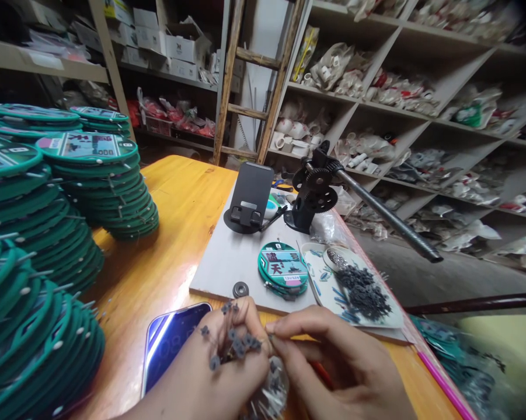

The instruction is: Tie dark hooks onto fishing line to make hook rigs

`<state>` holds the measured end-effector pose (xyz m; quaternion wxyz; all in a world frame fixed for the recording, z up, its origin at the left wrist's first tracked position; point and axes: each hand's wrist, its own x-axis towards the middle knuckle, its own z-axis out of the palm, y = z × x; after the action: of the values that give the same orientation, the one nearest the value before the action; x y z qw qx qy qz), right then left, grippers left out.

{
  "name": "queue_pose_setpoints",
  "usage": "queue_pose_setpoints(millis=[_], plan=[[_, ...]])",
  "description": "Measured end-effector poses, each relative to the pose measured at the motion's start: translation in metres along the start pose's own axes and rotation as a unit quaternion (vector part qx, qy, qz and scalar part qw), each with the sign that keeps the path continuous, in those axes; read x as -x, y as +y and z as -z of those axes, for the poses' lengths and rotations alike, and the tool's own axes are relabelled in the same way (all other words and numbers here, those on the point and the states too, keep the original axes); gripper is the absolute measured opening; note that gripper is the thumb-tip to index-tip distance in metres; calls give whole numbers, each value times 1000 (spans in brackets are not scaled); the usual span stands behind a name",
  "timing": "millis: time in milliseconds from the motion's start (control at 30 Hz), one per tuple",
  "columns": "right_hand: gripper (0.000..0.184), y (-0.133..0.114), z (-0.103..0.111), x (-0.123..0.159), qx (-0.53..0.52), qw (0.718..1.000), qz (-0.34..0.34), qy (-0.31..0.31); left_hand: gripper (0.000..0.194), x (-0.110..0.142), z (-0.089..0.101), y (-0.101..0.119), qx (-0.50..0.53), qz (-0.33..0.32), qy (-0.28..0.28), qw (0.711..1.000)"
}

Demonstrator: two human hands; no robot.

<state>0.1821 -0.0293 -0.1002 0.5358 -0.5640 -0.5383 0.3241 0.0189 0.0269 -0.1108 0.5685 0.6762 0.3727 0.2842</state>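
My left hand [232, 373] is closed around a bunch of small dark grey pieces on thin stems [240, 344], their heads fanning out above the fingers. Close beside it, my right hand [337, 361] has thumb and forefinger pinched together at the left fingertips; what lies in that pinch is too small to make out. Below and between the hands shows a clear, whitish bundle [275, 388], partly hidden. Beyond them, a white tray [309, 256] holds a heap of similar dark grey pieces [363, 291] and small blue slips. Left of the tray lie stacked round green discs [283, 268].
Tall stacks of green discs [114, 198] line the table's left side. A phone [170, 338] lies by my left wrist. On the grey board [227, 262] stand a phone stand [250, 198], a black geared device with a rod [317, 192] and a small black ring [240, 289]. Shelves rise behind.
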Motion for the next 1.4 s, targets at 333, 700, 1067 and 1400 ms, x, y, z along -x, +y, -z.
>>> queue_pose_setpoints(millis=[333, 700, 1067, 1400], plan=[[8, -2, 2, -5, -62, 996, -56, 18, 19, -10, -1, 25, 70, 37, -46, 996], [12, -1, 0, -6, -92, 995, -31, 26, 17, -20, -11, 1, 103, 57, -53, 992], [15, 4, 1, -2, -68, 998, 5, 9, 14, -11, -6, 18, 69, 83, -39, 993], [15, 6, 6, 2, -41, 999, -19, -26, 17, -13, -5, 13, 83, 50, -29, 995]])
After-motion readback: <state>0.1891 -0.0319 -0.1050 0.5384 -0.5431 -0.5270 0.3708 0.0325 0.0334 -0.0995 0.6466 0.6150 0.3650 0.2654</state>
